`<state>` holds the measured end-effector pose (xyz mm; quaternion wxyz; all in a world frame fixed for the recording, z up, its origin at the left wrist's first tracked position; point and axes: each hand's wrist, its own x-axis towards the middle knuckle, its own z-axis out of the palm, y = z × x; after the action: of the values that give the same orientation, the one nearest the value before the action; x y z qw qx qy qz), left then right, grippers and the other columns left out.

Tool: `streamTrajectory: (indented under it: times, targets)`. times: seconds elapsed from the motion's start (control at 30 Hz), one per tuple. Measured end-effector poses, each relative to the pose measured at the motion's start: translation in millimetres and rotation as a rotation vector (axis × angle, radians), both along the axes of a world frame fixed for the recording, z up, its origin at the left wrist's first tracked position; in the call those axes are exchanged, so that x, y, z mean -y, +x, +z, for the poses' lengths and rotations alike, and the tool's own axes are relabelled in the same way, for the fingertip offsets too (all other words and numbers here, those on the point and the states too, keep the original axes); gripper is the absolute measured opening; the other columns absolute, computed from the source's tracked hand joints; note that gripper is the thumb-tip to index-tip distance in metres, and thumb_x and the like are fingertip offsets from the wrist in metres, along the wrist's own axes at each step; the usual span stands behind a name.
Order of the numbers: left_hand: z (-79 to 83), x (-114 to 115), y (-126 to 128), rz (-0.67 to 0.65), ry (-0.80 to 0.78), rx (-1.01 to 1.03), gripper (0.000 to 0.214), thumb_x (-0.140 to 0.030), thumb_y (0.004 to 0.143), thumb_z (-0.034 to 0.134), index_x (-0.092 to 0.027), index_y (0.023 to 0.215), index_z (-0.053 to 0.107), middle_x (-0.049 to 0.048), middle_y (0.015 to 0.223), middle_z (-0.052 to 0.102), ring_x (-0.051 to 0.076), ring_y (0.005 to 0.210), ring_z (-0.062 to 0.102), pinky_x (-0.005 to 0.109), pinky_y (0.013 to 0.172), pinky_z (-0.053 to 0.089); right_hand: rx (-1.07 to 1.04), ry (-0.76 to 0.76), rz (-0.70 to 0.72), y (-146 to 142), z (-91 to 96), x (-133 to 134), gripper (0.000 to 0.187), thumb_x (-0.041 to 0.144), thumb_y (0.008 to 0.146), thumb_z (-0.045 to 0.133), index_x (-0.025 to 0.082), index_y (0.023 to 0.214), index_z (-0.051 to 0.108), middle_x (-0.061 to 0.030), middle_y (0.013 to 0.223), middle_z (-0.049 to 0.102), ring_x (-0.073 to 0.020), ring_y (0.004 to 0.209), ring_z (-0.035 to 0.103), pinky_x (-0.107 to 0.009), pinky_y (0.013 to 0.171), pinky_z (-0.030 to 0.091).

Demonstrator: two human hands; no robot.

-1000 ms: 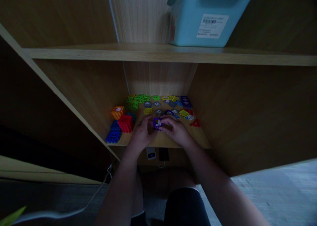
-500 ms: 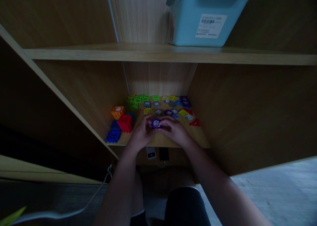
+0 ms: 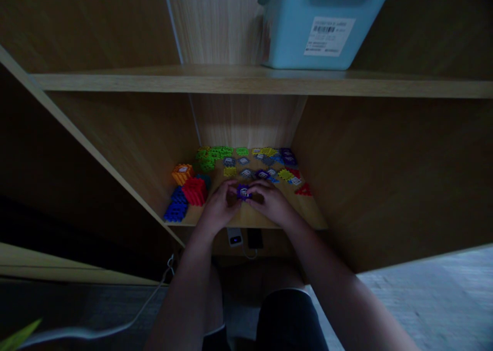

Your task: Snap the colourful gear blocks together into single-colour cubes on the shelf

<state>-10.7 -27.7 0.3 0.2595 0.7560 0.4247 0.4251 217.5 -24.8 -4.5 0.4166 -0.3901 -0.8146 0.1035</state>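
Between my two hands is a small purple square building piece (image 3: 243,192) with a white window-like pattern on its face. My left hand (image 3: 222,203) pinches its left edge, and the fingers of my right hand (image 3: 268,200) grip its right edge. Just beyond my fingers, a purple piece with a white pattern (image 3: 262,174) and grey pieces (image 3: 245,173) lie flat on the wooden shelf (image 3: 250,217). To the left stand a red stack (image 3: 194,192), an orange stack (image 3: 182,173) and blue pieces (image 3: 176,211).
Green pieces (image 3: 219,152) lie at the back left; yellow (image 3: 285,175), red (image 3: 304,190) and purple pieces (image 3: 288,156) lie to the right. An upper shelf (image 3: 231,81) above holds a light blue bin (image 3: 319,27). Below are a white device (image 3: 234,237) and a black one (image 3: 254,238).
The purple piece has turned slightly between my fingers, and its white pattern looks different. Both hands stay nearly in place.
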Motion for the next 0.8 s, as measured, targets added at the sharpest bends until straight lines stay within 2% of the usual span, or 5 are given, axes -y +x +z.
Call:
streamTrajectory:
  times: [0.3, 0.8]
  targets:
    - [1.2, 1.7, -2.6, 0.069, 0.016, -0.088, 0.058, -0.006, 0.085, 0.072, -0.024, 0.138, 0.059, 0.0066, 0.118, 0.075, 0.027, 0.115, 0.074, 0.044, 0.103, 0.058, -0.004, -0.019, 0.014, -0.8, 1.3, 2.9, 0.018, 0.016, 0.095, 0.080, 0.026, 0.109, 0.074, -0.0071, 0.120, 0.072, -0.0246, 0.113, 0.071, -0.043, 0.103, 0.058]
    - [2.7, 1.8, -0.3, 0.085, 0.044, -0.147, 0.046, -0.009, 0.086, 0.071, -0.024, 0.129, 0.064, 0.0034, 0.104, 0.076, 0.025, 0.103, 0.074, 0.040, 0.094, 0.058, 0.016, -0.041, 0.018, -1.9, 3.9, 4.7, 0.020, 0.016, 0.095, 0.077, 0.028, 0.110, 0.073, -0.0061, 0.119, 0.072, -0.0243, 0.112, 0.070, -0.043, 0.104, 0.057]
